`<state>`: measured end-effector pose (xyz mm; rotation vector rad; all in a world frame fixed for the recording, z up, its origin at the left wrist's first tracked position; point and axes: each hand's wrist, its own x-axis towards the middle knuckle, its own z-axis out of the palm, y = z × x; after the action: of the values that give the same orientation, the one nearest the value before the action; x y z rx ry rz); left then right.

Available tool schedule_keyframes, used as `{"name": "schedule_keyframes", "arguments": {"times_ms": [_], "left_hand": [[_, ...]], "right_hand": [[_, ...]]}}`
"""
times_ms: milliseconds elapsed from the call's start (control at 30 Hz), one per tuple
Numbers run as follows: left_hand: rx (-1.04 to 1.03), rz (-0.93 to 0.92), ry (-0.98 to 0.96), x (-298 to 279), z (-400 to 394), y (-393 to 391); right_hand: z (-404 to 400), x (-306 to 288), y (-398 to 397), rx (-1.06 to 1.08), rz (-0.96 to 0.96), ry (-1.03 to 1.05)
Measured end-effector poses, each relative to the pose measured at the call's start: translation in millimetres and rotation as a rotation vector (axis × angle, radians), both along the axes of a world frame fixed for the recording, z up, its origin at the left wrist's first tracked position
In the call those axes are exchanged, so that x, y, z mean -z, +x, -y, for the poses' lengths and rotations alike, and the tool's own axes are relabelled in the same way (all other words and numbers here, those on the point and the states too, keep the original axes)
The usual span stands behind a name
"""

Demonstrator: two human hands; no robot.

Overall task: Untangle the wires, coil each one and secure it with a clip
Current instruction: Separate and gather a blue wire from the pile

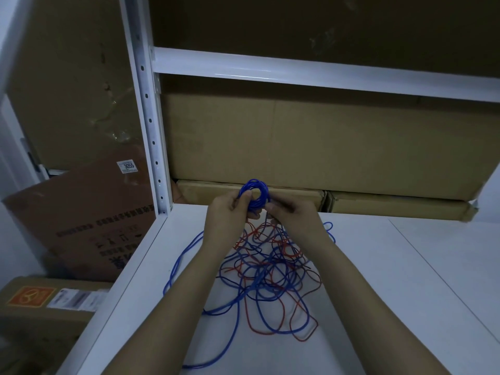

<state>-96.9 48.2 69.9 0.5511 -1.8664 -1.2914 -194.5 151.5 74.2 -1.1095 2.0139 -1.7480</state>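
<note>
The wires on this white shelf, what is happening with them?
A person is winding blue wire into a small round coil, gripping it with the left hand while the right hand pinches the strand beside it. Below, loose blue and red wires lie tangled on the white shelf. No clip is visible.

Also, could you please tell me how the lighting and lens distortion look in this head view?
Head view: dim, bluish light; glare streak on the shelf beam; wide-angle bending of the upright post; the blue coil and both hands stay fairly sharp.
</note>
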Motion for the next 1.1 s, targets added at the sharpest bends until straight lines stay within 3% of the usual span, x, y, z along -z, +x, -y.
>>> {"name": "schedule_keyframes", "arguments": {"times_ms": [67,233,333,667,733,833,967,1100], "left_hand": [[0.008,0.014,-0.005,1.1,-1.3,-0.5],[-0.008,0.041,0.04,1.1,-4.2,-2.9],[0.047,0.054,0.113,-0.7,-7.2,-2.4],[0.022,0.194,-0.059,-1.2,-12.4,-4.6],[0.042,0.212,-0.095,0.9,-18.9,-9.8],[0.123,0.255,-0.117,3.9,-31.8,-21.0],[0.263,0.329,-0.078,7.2,-54.2,-37.8],[0.344,0.44,-0.159,8.8,-80.5,-56.7]], "right_hand": [[-1.2,-3.7,-1.9,-0.024,0.144,-0.042],[-2.0,-8.4,-0.7,-0.04,0.282,-0.11],[-1.4,-5.4,0.8,-0.044,0.303,-0.145],[-17.3,-0.8,4.5,-0.072,0.354,-0.127],[-21.7,5.3,5.8,-0.047,0.289,-0.118],[-29.5,17.5,2.7,0.127,-0.012,-0.053],[-54.1,30.8,-11.0,0.309,-0.029,-0.079],[-89.5,41.2,-32.7,0.384,-0.061,-0.031]]}}
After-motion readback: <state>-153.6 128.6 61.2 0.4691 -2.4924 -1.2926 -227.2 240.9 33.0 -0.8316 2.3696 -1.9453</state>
